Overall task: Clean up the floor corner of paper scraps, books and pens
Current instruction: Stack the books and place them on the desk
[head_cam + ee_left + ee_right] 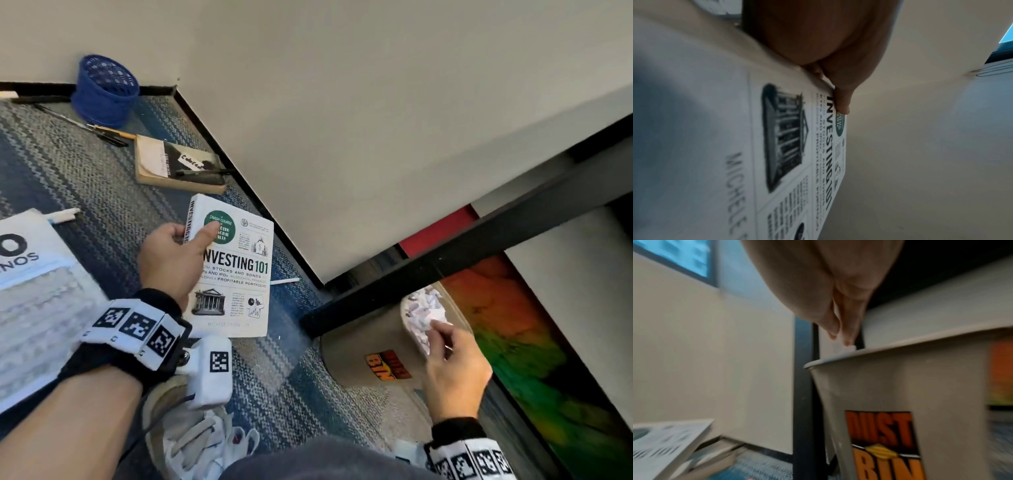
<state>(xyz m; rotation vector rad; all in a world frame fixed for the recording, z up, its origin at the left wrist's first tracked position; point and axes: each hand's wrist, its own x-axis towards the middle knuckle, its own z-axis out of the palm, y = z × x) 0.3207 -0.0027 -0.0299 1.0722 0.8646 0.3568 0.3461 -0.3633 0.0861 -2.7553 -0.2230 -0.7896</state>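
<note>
Carpeted floor corner [85,164] holds a second book [178,168] and pens [102,132]. Left hand [174,255] grips the white book [236,274] by its spine; right hand [452,366] pinches paper scraps [846,348] over the dust bin [900,386]. Best to part those fingers squarely above the rim so nothing spills.
</note>
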